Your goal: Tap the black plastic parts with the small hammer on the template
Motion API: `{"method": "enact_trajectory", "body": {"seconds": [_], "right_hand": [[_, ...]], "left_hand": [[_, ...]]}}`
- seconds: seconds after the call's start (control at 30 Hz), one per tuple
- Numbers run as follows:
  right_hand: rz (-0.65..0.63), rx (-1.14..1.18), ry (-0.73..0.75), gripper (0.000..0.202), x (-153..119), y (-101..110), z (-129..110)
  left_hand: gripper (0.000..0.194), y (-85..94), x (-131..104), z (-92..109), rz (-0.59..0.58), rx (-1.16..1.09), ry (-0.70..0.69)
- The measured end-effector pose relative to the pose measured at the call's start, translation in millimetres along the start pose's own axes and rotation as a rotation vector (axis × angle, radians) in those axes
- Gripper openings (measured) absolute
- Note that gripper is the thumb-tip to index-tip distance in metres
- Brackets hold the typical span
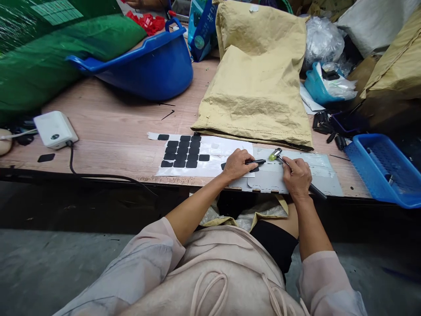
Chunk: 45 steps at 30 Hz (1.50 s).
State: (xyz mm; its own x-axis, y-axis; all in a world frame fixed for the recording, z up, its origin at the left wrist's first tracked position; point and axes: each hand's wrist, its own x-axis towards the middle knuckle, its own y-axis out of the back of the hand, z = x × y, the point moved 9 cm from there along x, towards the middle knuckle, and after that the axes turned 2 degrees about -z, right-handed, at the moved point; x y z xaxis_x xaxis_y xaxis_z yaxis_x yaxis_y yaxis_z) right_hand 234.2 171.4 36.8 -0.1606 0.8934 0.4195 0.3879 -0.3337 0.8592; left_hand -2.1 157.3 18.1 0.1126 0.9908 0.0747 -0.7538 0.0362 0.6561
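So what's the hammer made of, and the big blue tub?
The hammer's head looks like metal, because it's silvery and shiny; its yellow tip could be plastic. The matte black grip might be rubber. The blue tub seems to be smooth plastic, with a glossy moulded rim.

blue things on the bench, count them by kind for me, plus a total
Basin: 1
Baskets: 2, the right basket and the light blue basket
Printed bag: 1
Total: 4
The dark tray is left out, as its colour is hard to tell.
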Motion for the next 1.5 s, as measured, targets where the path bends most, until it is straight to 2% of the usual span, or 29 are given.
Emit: {"method": "enact_trajectory", "body": {"seconds": [0.23,0.33,0.43,0.5,0.57,0.6,0.67,0.8,0.87,0.93,0.97,1.03,1.13,1.2,1.23,1.3,1.37,1.43,1.5], "right_hand": [[0.062,-0.051,-0.012,0.031,-5,2,-6],[0.046,-0.058,-0.019,0.030,-5,0,-6],[0.016,-0.069,-0.033,0.029,-4,-1,-5],[0.016,-0.083,-0.033,0.029,-4,-1,-6],[0.030,-0.094,-0.026,0.029,-4,1,-7],[0.037,-0.097,-0.022,0.029,-4,1,-7],[0.043,-0.101,-0.017,0.029,-4,1,-8],[0.030,-0.099,-0.016,0.028,-4,1,-8],[0.019,-0.102,-0.020,0.029,-4,0,-8],[0.010,-0.110,-0.025,0.029,-4,0,-8],[0.006,-0.114,-0.027,0.030,-4,0,-8],[-0.001,-0.123,-0.031,0.030,-4,0,-8],[-0.005,-0.132,-0.033,0.030,-4,-1,-8],[0.002,-0.129,-0.034,0.030,-5,-1,-8],[0.006,-0.124,-0.034,0.030,-5,-1,-7],[0.011,-0.113,-0.032,0.029,-5,-2,-7],[0.012,-0.105,-0.030,0.029,-5,-2,-7],[0.013,-0.105,-0.032,0.029,-5,-2,-6],[0.014,-0.108,-0.033,0.028,-5,-2,-6]], "left_hand": [[0.014,-1.6,2,-2,-0.031,0.030,-0.030],[0.014,4.3,-4,8,-0.017,0.022,-0.070],[0.019,10.8,-32,35,-0.019,-0.032,-0.188],[0.023,0.3,-62,55,-0.153,-0.091,-0.285],[0.024,-23.3,-97,66,-0.365,-0.111,-0.346],[0.024,-36.0,-112,64,-0.448,-0.096,-0.343],[0.022,-60.1,-131,44,-0.543,-0.035,-0.247],[0.025,-94.5,-141,-38,-0.624,0.154,0.199],[0.033,-101.1,-145,-66,-0.673,0.258,0.346],[0.039,-101.3,-148,-72,-0.719,0.314,0.386],[0.040,-99.3,-149,-67,-0.742,0.326,0.366],[0.037,-92.0,-148,-42,-0.795,0.311,0.255],[0.029,-69.3,-135,13,-0.864,0.152,-0.012],[0.025,-43.1,-108,42,-0.819,-0.004,-0.118],[0.026,-27.4,-88,50,-0.745,-0.042,-0.136],[0.027,7.1,-38,46,-0.498,0.031,-0.078],[0.027,38.8,7,32,-0.245,0.248,0.030],[0.030,51.7,38,21,-0.160,0.434,0.094],[0.032,51.1,58,12,-0.183,0.532,0.120]]}}
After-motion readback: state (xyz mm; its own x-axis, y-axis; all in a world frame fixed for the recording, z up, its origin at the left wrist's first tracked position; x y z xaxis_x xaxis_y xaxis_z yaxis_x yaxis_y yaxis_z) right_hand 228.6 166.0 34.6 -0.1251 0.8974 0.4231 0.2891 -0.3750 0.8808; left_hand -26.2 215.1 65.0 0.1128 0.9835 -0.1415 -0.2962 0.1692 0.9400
